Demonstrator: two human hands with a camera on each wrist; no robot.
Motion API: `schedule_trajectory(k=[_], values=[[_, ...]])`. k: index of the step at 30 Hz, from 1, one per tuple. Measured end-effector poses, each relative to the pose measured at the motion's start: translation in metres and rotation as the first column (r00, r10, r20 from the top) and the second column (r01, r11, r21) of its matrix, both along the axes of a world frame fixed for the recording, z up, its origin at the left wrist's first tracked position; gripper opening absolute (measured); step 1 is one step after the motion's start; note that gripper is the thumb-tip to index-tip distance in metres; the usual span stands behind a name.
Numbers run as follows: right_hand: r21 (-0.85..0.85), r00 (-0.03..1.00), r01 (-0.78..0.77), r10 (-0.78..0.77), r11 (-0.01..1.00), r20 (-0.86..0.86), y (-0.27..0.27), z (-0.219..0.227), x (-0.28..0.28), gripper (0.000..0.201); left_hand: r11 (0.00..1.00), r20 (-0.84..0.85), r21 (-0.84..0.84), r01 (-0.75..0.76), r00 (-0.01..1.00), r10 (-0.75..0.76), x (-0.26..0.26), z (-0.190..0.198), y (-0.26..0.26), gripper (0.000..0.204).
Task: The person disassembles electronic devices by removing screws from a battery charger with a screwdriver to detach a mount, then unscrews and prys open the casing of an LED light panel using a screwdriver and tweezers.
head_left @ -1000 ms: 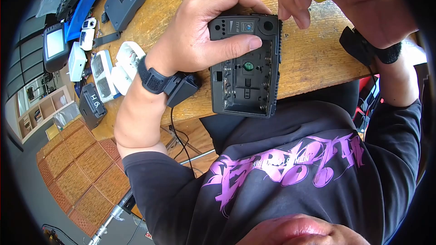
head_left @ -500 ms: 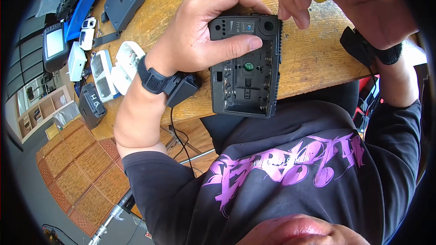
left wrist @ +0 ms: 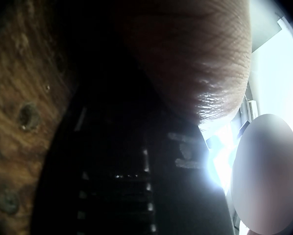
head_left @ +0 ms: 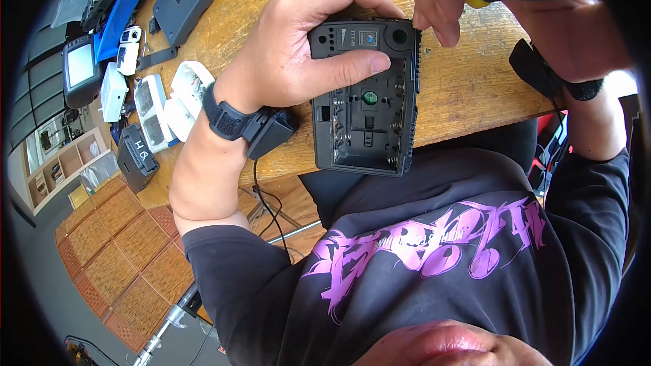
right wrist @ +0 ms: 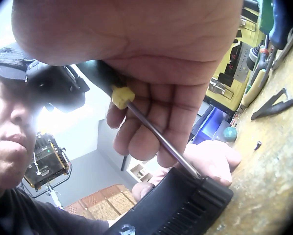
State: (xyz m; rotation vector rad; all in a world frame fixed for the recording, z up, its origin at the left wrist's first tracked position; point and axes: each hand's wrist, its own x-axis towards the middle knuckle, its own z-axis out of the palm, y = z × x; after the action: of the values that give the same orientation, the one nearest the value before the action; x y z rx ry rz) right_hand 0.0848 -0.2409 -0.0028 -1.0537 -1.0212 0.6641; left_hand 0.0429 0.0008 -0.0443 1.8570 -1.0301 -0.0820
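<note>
A black plastic casing, with a hollow battery bay lined with metal contacts, stands out over the table's near edge in the head view. My left hand grips its far end, thumb across the face and fingers round the far side. My right hand holds a screwdriver with a dark green handle and a yellow collar. In the right wrist view the shaft's tip meets the casing's corner, close to the left fingers. Dark casing and left palm fill most of the left wrist view.
Open white boxes of small parts lie left of my left wrist, near a black block marked in white. A grey device is further back. Pliers and a black angled tool lie on the wooden table.
My right hand has turned slightly about the screwdriver, its palm rolling down and outward. The casing and left hand keep nearly the same pose.
</note>
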Motion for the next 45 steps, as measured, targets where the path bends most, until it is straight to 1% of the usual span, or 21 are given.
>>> schedule_trajectory(k=[2,6,8,9,11,15,17,20,27,30,32,36,39,41,42,44,45], values=[[-0.003,1.0,0.002,-0.002,1.0,-0.02,0.013,0.01,-0.01,0.06,1.0,0.013,0.005,-0.009,1.0,0.009,-0.001,0.0,-0.001,0.045],[-0.001,1.0,0.012,-0.012,1.0,-0.026,0.008,0.008,-0.009,0.06,0.999,0.033,0.034,0.008,0.999,-0.009,0.001,-0.001,-0.001,0.044],[-0.002,1.0,0.019,-0.019,1.0,-0.022,0.007,0.008,-0.009,0.059,0.997,-0.03,-0.069,0.016,0.999,-0.018,0.002,-0.008,-0.002,0.044],[-0.002,1.0,0.022,-0.022,1.0,-0.02,0.008,0.008,-0.009,0.059,0.997,-0.028,-0.069,0.018,0.999,-0.02,0.001,-0.005,-0.002,0.044],[-0.003,1.0,0.024,-0.024,1.0,-0.019,0.008,0.008,-0.009,0.059,1.0,-0.024,0.006,0.005,1.0,-0.005,-0.002,0.004,-0.003,0.044],[-0.006,0.999,0.022,-0.022,1.0,-0.025,0.009,0.01,-0.011,0.058,1.0,-0.016,-0.005,0.024,1.0,-0.024,0.001,-0.001,-0.001,0.043],[-0.007,0.999,0.023,-0.023,1.0,-0.025,0.008,0.009,-0.01,0.058,0.999,0.02,0.052,0.007,1.0,-0.008,0.002,-0.003,0.003,0.044],[-0.007,0.999,0.026,-0.026,1.0,-0.021,0.01,0.01,-0.011,0.058,1.0,0.001,0.018,0.003,1.0,-0.003,-0.001,0.001,-0.001,0.044],[-0.009,0.999,0.035,-0.035,0.999,-0.015,0.013,0.012,-0.013,0.057,1.0,-0.001,0.012,-0.006,1.0,0.006,-0.001,0.001,0.0,0.045],[-0.01,0.999,0.037,-0.038,0.999,-0.014,0.014,0.012,-0.014,0.056,0.999,0.006,0.032,0.007,1.0,-0.007,0.0,0.002,0.001,0.046],[-0.01,0.999,0.039,-0.039,0.999,-0.012,0.008,0.009,-0.01,0.056,0.996,0.018,0.088,0.009,1.0,-0.01,0.003,0.0,0.005,0.046],[-0.011,0.999,0.042,-0.042,0.999,-0.009,0.006,0.008,-0.011,0.056,0.997,0.023,0.072,0.023,0.999,-0.024,0.003,-0.001,0.005,0.046],[-0.012,0.999,0.045,-0.045,0.999,-0.008,0.006,0.008,-0.011,0.055,0.995,0.021,0.096,-0.002,1.0,0.0,0.001,0.001,0.003,0.045],[-0.012,0.999,0.047,-0.047,0.999,-0.006,0.0,0.005,-0.008,0.055,1.0,0.014,0.03,0.007,1.0,-0.008,0.0,0.001,-0.001,0.045],[-0.012,0.999,0.048,-0.048,0.999,-0.005,0.002,0.006,-0.009,0.055,1.0,0.015,0.03,0.007,1.0,-0.008,0.001,0.001,0.0,0.045],[-0.013,0.999,0.05,-0.05,0.999,-0.004,0.003,0.006,-0.009,0.054,0.995,0.02,0.099,-0.004,1.0,0.002,0.002,0.001,0.003,0.044],[-0.013,0.999,0.051,-0.051,0.999,-0.004,0.002,0.006,-0.009,0.054,0.995,0.02,0.099,-0.004,1.0,0.002,0.002,0.0,0.004,0.044]])
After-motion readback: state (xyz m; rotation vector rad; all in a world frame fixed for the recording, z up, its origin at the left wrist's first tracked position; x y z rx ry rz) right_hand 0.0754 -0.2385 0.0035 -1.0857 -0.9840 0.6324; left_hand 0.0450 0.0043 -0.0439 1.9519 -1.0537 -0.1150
